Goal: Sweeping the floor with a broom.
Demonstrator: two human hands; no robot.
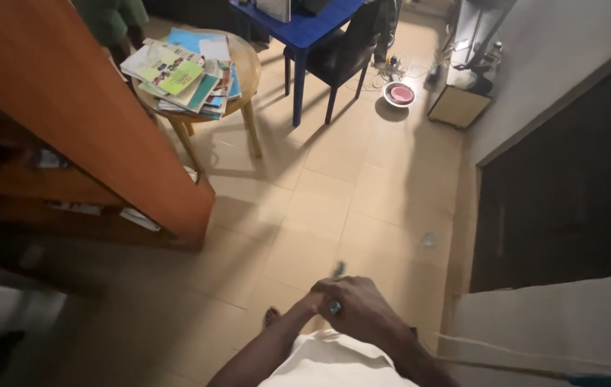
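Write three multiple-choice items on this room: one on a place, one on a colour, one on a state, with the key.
1. Where does the stack of books lie?
A. on the round wooden table
B. on the floor
C. on the black chair

2. What colour is the table beside the black chair?
A. red
B. blue
C. white

3. How are the person's hands?
A. spread wide apart
B. flat on the floor
C. brought together in front of the body

Key:
1 A, the books cover most of the round top by the wooden shelf unit.
2 B, its top and legs are bright blue.
3 C, the right hand overlaps the left hand above the tiled floor, with a small dark thing sticking out between them; what it is cannot be told.
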